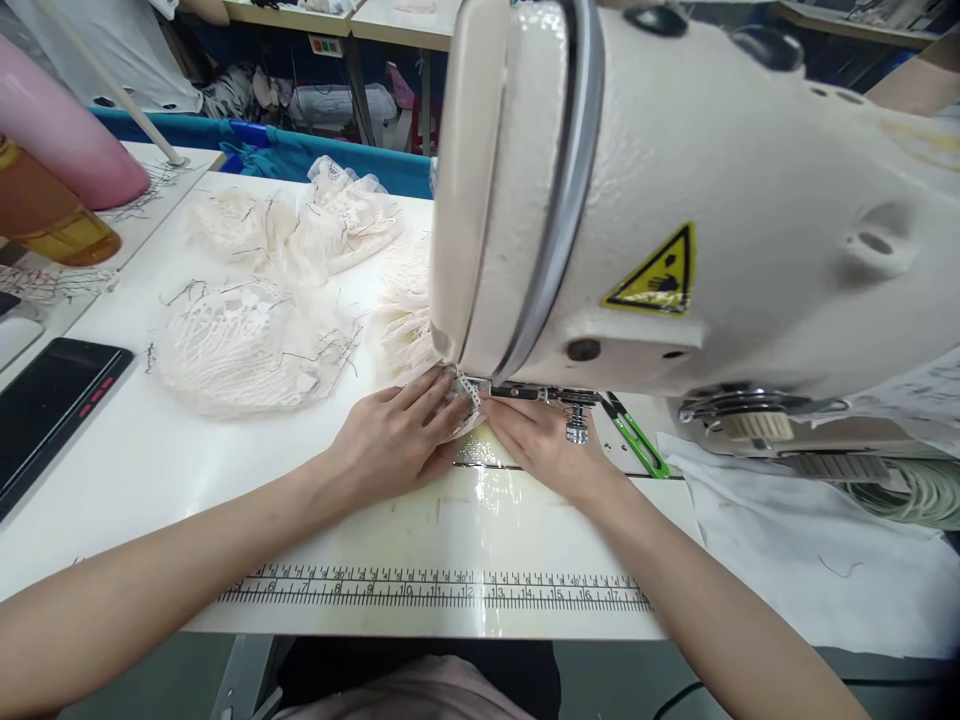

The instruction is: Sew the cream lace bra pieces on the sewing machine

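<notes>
A piece of white lace fabric (471, 392) lies under the head of a sewing machine (517, 200), at the needle area. My left hand (401, 430) holds it from the left, fingers bent over the lace and close to the presser foot. From the right, my right hand (536, 435) grips the lace edge with fingers pressed together; its fingertips are partly hidden behind the machine's metal fittings (576, 420). More gathered cream lace (405, 310) spreads behind my left hand. The needle itself is hidden by the machine head.
Lace pieces with loose dark threads (247, 345) lie left. Beyond them are a phone (60, 410), an amber bottle (60, 215) and a pink thread cone (71, 130). Green thread snips (637, 438) lie right of my hand, near white cloth (817, 560). A ruler strip (450, 590) runs along the front edge.
</notes>
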### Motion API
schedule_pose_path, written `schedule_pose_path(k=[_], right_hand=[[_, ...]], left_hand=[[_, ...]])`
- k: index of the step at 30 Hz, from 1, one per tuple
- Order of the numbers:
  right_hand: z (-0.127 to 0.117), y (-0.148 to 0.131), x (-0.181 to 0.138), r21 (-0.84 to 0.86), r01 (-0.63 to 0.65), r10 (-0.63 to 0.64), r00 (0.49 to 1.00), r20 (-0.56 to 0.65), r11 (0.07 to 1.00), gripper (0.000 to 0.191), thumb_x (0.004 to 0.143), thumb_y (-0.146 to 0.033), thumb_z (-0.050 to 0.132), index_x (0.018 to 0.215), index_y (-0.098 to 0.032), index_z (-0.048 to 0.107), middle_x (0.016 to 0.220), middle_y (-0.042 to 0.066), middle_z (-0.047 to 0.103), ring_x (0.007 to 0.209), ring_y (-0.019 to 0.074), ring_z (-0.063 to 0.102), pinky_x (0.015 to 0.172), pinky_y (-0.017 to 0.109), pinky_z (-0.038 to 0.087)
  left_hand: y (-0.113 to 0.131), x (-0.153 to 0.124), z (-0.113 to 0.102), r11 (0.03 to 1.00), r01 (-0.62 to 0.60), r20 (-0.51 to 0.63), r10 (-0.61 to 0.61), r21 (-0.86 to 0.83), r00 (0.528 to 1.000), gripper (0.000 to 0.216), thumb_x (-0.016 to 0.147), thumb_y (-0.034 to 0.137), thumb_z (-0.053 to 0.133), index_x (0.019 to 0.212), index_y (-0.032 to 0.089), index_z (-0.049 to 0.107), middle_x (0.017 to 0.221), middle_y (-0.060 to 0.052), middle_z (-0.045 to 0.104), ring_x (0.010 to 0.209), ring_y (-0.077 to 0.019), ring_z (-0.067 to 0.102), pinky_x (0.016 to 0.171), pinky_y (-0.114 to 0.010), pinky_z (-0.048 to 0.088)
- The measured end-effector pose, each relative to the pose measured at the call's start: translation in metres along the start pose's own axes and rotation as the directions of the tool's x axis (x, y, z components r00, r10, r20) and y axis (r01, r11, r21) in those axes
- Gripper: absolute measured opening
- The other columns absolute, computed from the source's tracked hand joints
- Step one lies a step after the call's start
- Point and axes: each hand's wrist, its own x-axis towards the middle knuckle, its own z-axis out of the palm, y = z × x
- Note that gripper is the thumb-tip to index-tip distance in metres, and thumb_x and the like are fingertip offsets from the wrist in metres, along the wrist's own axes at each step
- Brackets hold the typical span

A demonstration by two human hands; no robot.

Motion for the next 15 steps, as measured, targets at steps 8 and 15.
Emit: schedule_pose_path(k=[8,15], right_hand=[[0.027,0.011,-0.011,0.197,-0.05,0.052,0.999,-0.005,0.979,0.025,0.1,-0.027,0.045,0.11,-0.028,0.068,0.09,0.001,0.073,0.07,0.0133,0.059,0.067,0.029,0.043],[0.024,0.01,-0.01,0.127,-0.028,0.036,0.997,-0.065,0.992,0.018,0.096,-0.024,0.054,0.105,-0.026,0.069,0.092,-0.001,0.075,0.073,0.0139,0.065,0.064,0.029,0.041]], left_hand=[[-0.001,0.001,-0.002,1.0,-0.008,0.052,0.007,0.013,0.999,0.033,0.098,0.027,0.048,0.121,0.013,0.066,0.124,-0.016,0.067,0.116,-0.0301,0.065,0.075,-0.036,0.062],[-0.007,-0.003,0.003,0.978,-0.207,-0.018,0.207,-0.037,0.978,0.033,0.098,0.016,0.043,0.121,0.007,0.065,0.126,-0.009,0.067,0.113,-0.0222,0.067,0.096,-0.035,0.057]])
